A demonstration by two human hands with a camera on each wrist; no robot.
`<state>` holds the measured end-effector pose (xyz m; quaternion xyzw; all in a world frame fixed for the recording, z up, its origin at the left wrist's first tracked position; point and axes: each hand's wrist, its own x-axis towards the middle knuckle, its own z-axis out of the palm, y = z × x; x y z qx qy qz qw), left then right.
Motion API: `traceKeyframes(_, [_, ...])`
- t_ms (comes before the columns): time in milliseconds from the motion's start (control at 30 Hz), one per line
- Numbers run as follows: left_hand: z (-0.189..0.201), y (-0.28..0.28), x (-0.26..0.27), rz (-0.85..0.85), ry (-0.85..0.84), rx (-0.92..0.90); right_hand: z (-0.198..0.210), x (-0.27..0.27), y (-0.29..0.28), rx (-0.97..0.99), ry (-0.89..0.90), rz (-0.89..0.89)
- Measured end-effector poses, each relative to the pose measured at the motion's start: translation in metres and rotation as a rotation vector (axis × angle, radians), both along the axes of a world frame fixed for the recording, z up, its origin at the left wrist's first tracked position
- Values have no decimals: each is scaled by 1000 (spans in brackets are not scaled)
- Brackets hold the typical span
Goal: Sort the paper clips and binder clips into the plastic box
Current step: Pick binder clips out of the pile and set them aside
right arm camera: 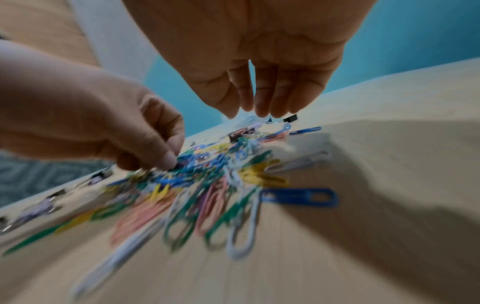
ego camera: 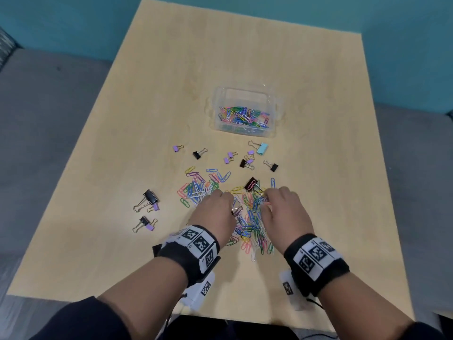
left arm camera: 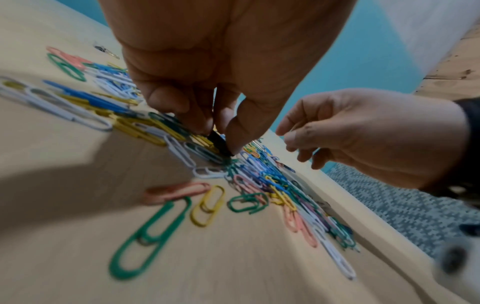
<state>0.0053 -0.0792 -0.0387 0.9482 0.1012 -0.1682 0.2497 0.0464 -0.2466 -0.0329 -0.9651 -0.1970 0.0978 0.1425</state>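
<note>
A clear plastic box (ego camera: 216,121) at the table's centre holds coloured paper clips (ego camera: 245,116). Loose paper clips (ego camera: 252,224) lie piled between my hands, and more (ego camera: 196,190) spread to the left. My left hand (ego camera: 218,204) reaches down into the pile, thumb and fingers pinching a small black binder clip (left arm camera: 221,144). My right hand (ego camera: 269,196) hovers over the pile's far edge, fingers pointing down and relaxed (right arm camera: 257,111), holding nothing I can make out. A larger black binder clip (ego camera: 251,184) lies just left of those fingertips.
Several purple and black binder clips (ego camera: 245,163) and a light blue one (ego camera: 261,148) lie between the pile and the box. More binder clips (ego camera: 149,197) sit left of my left hand. The wooden table (ego camera: 171,69) ends close behind my wrists; grey floor surrounds it.
</note>
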Motion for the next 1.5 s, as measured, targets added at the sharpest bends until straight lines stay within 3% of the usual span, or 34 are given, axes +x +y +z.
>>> traceKeyframes(133, [4,-7,-1,-6,24,26,3,27,15,-9,-6,94])
traceKeyframes(267, [6,-8,-2,3,4,46,0,51,40,-161,-25,293])
traceKeyframes(400, [11,-8,-5,-6,8,26,-4,63,54,-286,-23,376])
traceKeyframes(533, [12,-2,-13,64,-45,-77,-4,69,53,-183,41,366])
traceKeyframes(633, [15,8,-21,7,-188,-53,-3,72,47,142,134,185])
traceKeyframes(733, [22,19,-28,-79,-346,-22,0,74,43,555,319,-137])
traceKeyframes(800, [24,27,-30,69,-340,-161,5,74,40,740,440,-332])
traceKeyframes(933, [23,38,-26,531,-92,-673,10,71,33,906,571,-489])
traceKeyframes(1000, [24,41,-24,622,-36,-808,9,71,30,956,603,-550])
traceKeyframes(1133, [25,55,-29,683,-8,-868,7,68,26,1079,713,-662])
traceKeyframes(1267, [24,80,-41,719,-2,-840,10,69,26,1249,874,-888])
traceKeyframes(1400, [29,102,-56,739,-13,-760,9,66,28,1240,1013,-1035])
traceKeyframes(1500, [26,115,-67,660,-36,-460,10,65,28,1266,1105,-1086])
